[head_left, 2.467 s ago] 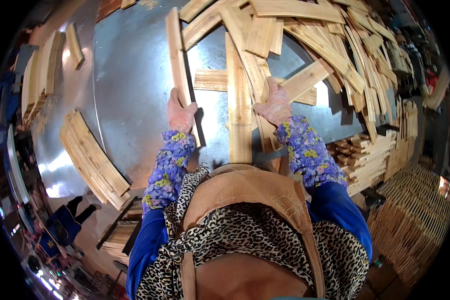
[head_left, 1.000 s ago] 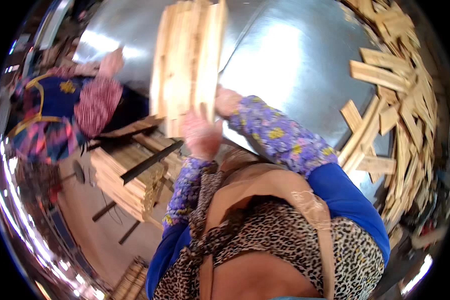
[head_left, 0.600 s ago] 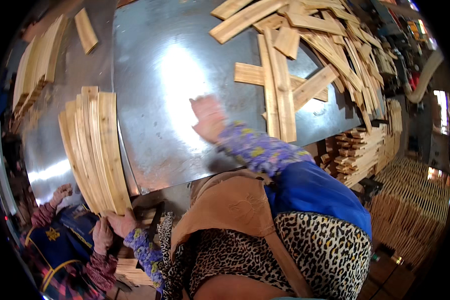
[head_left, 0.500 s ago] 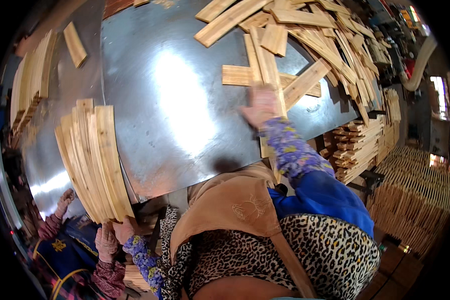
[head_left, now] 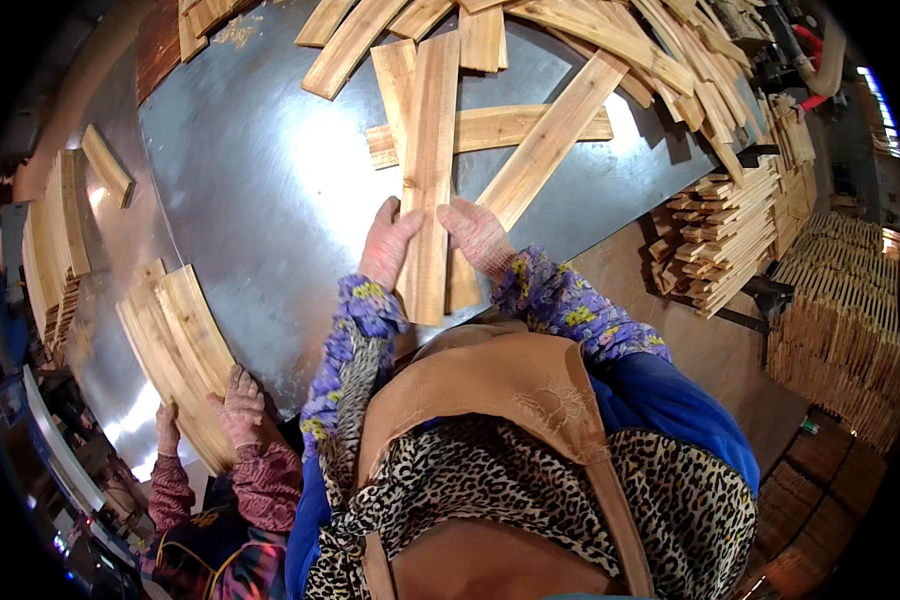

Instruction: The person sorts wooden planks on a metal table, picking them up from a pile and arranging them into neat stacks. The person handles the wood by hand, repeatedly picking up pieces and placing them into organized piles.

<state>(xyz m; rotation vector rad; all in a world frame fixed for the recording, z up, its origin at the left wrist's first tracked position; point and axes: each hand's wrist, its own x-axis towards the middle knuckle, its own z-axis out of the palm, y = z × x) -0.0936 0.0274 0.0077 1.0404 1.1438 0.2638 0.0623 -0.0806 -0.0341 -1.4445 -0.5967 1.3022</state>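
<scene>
Grey sheet metal tabletop (head_left: 250,210) fills most of the middle, with its widest exposed stretch left of centre. The near edge runs right by the person's tan apron (head_left: 490,375), and the right edge slants up toward the right side of the frame, past a stack of pale wooden strips (head_left: 725,240). Loose wooden boards pile up along the top, so that side's pretty crowded.

Both forearms come up from the lower part of the frame in purple floral sleeves, angled inward. Left hand (head_left: 385,245) is closed narrow on the left edge of a long, flat, light-brown wooden board (head_left: 428,170); right hand (head_left: 478,240) pinches the opposite edge, some fingers hidden.

That board's just left of centre, long axis nearly up-down, top leaning slightly right, near end by the apron. Behind it, a crosswise wooden board (head_left: 510,125) runs left-right, and a slanted wooden board (head_left: 560,130) points upper right.
</scene>
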